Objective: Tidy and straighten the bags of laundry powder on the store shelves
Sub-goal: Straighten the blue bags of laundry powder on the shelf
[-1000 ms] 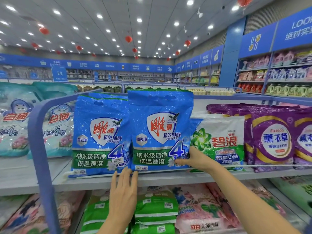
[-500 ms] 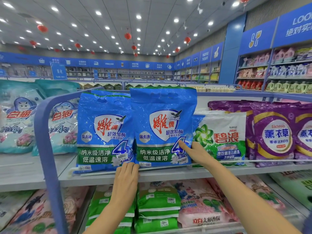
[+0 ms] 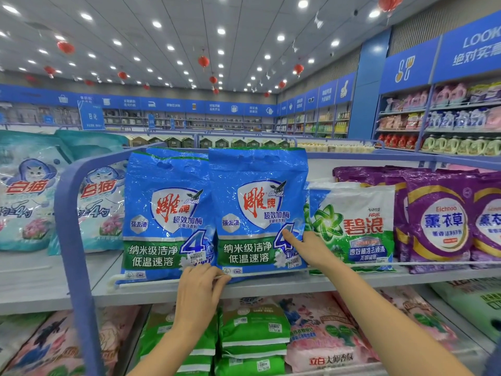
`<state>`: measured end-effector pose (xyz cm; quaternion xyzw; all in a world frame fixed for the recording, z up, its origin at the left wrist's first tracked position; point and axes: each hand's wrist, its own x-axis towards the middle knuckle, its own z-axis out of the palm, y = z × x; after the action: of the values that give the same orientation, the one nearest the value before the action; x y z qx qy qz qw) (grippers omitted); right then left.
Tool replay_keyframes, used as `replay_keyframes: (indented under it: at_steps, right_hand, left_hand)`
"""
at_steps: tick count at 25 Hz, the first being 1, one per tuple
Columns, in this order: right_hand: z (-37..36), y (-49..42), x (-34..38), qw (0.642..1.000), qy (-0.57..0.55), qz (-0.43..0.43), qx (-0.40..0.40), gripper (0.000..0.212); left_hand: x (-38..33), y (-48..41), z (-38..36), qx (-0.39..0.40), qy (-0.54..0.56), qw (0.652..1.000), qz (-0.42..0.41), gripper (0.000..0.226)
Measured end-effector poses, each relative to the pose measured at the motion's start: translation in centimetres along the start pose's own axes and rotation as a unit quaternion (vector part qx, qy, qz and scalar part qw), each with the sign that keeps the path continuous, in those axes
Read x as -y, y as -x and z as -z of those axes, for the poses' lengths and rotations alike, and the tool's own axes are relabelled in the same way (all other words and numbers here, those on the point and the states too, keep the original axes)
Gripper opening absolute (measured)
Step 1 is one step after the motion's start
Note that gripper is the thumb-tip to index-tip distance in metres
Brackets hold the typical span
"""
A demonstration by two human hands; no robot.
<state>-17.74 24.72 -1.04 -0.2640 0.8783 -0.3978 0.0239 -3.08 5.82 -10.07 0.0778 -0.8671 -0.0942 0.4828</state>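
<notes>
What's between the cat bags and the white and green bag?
Two blue bags stand there side by side: the left blue bag and the right blue bag, whose edge the right hand holds. The head view shows it.

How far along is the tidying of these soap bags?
Looks done: the left blue bag stands upright. In hand: the right hand pinches the edge of the right blue bag, left hand at both bags' base. Left: the white-green bag and purple bags, probably.

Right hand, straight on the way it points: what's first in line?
The right blue bag: the right hand has one digit lying on its front by the big 4. Depth behind is unclear.
</notes>
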Motion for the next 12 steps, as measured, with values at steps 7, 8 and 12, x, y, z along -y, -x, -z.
replay_keyframes:
  at_steps: [7, 8, 12]
  right_hand:
    - [-1.7, -0.5, -0.1, 0.992, 0.126, -0.004, -0.010, 0.055]
    - [-1.3, -0.5, -0.4, 0.990, 0.139, -0.009, -0.010, 0.057]
    - [-0.8, -0.6, -1.2, 0.987, 0.157, -0.002, -0.021, 0.059]
  left_hand:
    - [0.0, 0.3, 0.0, 0.002, 0.008, 1.000, -0.004, 0.030]
    - [0.0, 0.3, 0.2, 0.005, 0.019, 1.000, 0.014, 0.030]
    - [0.7, -0.4, 0.8, 0.026, 0.007, 0.998, 0.059, 0.046]
